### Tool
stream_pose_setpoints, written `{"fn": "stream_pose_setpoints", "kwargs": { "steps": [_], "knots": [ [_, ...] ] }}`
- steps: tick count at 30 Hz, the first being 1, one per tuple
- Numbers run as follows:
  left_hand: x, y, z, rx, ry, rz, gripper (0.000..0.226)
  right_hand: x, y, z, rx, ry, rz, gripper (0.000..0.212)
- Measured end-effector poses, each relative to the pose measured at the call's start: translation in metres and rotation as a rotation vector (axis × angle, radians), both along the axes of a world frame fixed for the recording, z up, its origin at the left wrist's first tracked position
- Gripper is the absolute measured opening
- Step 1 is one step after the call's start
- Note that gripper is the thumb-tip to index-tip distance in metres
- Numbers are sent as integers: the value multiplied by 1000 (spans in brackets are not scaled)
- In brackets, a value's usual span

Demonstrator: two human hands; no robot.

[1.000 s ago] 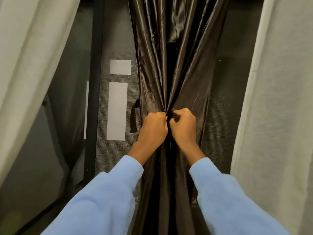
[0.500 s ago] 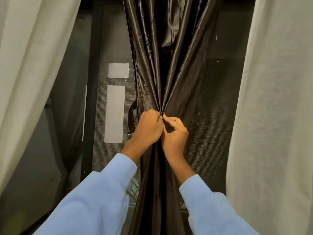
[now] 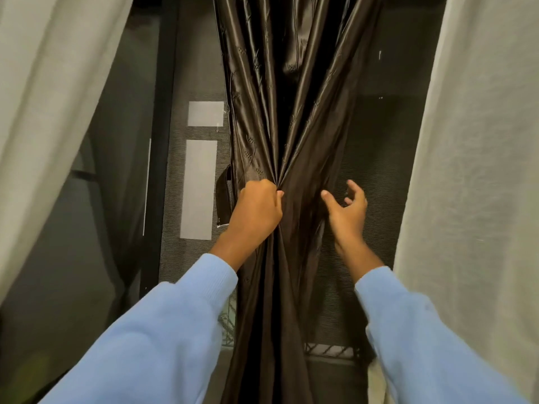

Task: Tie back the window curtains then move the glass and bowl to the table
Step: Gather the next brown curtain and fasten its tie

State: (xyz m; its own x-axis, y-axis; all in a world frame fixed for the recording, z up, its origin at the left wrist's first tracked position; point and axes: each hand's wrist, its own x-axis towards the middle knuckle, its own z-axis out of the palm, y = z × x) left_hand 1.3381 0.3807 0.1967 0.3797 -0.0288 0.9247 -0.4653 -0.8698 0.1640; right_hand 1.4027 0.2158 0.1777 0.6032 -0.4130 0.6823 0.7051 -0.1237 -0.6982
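dark brown satin curtain (image 3: pixel 280 118) w/ small embroidered motifs; sheer curtains (image 3: pixel 481 170) off-white; sleeves (image 3: pixel 163 330) lt blue.

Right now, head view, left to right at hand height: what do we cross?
Left cream sheer curtain → dark window frame post → pale grey panel → dark strap loop → left hand, gripping the gather → brown satin curtain → right hand, fingers spread → right cream sheer curtain.
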Motion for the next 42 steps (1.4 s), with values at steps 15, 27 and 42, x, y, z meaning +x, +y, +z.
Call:
{"fn": "stream_pose_setpoints", "kwargs": {
  "steps": [15,27,42],
  "knots": [
    [7,1,-11,8,-8,56,32,-23,9,-2,190,-134,161,22],
    [-7,-6,-13,89,-4,107,20,-44,70,4,-174,-263,-41,28],
    [2,13,-14,42,4,-101,13,-73,82,48,-697,-267,-289,44]
  ]
}}
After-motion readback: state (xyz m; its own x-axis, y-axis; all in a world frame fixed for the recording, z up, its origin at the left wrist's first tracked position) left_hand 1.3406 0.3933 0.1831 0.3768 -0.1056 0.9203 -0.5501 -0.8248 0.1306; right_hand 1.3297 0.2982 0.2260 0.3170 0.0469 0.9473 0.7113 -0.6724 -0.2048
